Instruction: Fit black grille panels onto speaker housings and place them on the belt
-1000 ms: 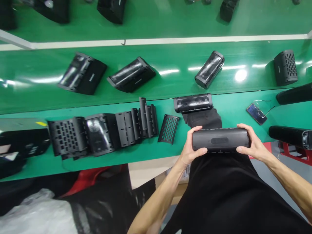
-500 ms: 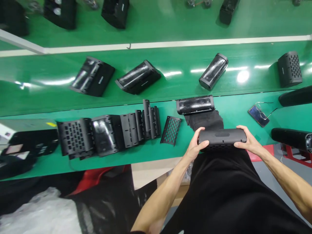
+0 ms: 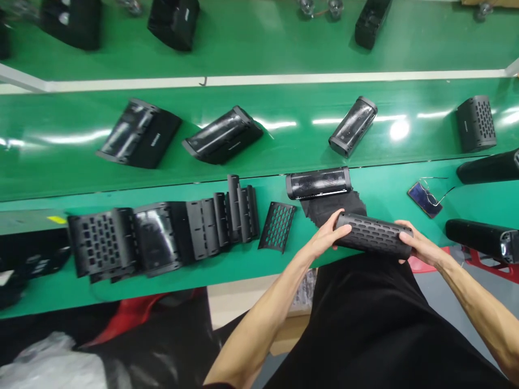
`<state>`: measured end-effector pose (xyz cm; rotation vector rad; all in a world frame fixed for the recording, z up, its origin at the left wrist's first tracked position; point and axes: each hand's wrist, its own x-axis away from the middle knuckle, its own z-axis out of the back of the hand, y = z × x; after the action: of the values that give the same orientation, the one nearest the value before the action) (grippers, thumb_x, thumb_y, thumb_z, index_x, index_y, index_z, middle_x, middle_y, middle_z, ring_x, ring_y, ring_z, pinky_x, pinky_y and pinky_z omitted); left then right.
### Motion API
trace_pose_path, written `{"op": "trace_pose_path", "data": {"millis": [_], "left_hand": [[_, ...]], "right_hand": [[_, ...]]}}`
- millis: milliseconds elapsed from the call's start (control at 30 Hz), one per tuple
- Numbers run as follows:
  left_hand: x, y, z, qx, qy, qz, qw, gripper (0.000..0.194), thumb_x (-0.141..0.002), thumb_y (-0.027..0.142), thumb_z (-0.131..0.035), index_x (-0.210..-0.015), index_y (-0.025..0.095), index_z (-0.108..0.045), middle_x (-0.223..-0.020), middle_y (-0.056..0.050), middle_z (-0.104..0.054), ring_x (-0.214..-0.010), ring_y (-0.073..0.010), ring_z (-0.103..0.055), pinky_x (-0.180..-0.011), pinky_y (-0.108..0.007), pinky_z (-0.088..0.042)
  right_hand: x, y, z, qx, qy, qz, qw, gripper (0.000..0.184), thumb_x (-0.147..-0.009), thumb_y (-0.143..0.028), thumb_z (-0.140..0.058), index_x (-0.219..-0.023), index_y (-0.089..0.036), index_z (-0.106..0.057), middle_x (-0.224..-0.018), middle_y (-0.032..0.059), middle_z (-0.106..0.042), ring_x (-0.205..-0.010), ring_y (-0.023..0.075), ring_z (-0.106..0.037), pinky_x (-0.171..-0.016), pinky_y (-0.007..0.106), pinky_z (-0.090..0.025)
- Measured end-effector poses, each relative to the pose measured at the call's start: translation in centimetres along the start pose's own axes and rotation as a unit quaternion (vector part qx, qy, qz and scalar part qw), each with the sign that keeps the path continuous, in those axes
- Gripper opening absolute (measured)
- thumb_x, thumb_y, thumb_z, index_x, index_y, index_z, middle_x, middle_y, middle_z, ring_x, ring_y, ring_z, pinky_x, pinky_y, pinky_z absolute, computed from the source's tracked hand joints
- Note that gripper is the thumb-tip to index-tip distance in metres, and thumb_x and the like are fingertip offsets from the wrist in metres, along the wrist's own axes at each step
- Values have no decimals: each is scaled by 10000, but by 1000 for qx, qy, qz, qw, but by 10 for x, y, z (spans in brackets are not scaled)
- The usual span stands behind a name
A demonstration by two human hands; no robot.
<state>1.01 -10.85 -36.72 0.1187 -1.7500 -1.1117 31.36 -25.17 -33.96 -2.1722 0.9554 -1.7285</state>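
Note:
A black speaker housing [image 3: 375,235] with a slotted grille is held between my two hands at the front edge of the green bench, its grille facing up. My left hand [image 3: 330,233] grips its left end, thumb on top. Around the right end, my right hand [image 3: 417,242] is closed with the thumb on the grille. Just behind lies a black cloth [image 3: 334,206], and a glossy-fronted speaker [image 3: 319,182] rests at the cloth's back edge. To the left, a loose perforated grille panel [image 3: 277,227] lies flat on the bench.
Several black grille panels and housings [image 3: 203,227] stand in a row on the left. A phone [image 3: 425,200] with eyeglasses [image 3: 437,195] on it lies right, near two dark cylindrical speakers. Behind the bench, a green surface [image 3: 284,146] carries more speakers.
Between my hands the speaker housing has been rolled, so its slotted grille now faces up instead of the smooth side with a button strip. It also tilts down to the right.

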Motion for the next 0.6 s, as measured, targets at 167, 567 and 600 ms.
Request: {"op": "trace_pose_path", "data": {"millis": [167, 567, 600], "left_hand": [[-14, -1, 3, 49, -32, -24, 998, 1122, -743, 527, -902, -1709, 256, -400, -1300, -136, -739, -906, -288, -695, -589, -314, -531], [17, -82, 25, 47, 435, -49, 898, 461, -849, 646, -757, -920, 195, -691, -755, -14, -663, -697, -181, -613, -692, -306, -495], [26, -95, 37, 41, 507, -32, 861, 452, -869, 658, -716, -861, 213, -638, -713, 8, -606, -703, -188, -594, -713, -317, -488]], "right_hand": [[-1, 2, 3, -41, 29, -5, 999, 707, -789, -652, -869, -1308, -322, -520, -1096, 29, -685, -684, 178, -672, -536, 389, -660], [-74, -69, 61, -128, 203, 169, 956, 576, -875, -675, -719, -1318, -314, -652, -1312, 165, -731, -987, 399, -758, -713, 620, -639], [-97, -89, 66, -138, 211, 210, 945, 543, -939, -663, -639, -1348, -304, -648, -1375, 184, -709, -1043, 387, -753, -765, 623, -629]]}}
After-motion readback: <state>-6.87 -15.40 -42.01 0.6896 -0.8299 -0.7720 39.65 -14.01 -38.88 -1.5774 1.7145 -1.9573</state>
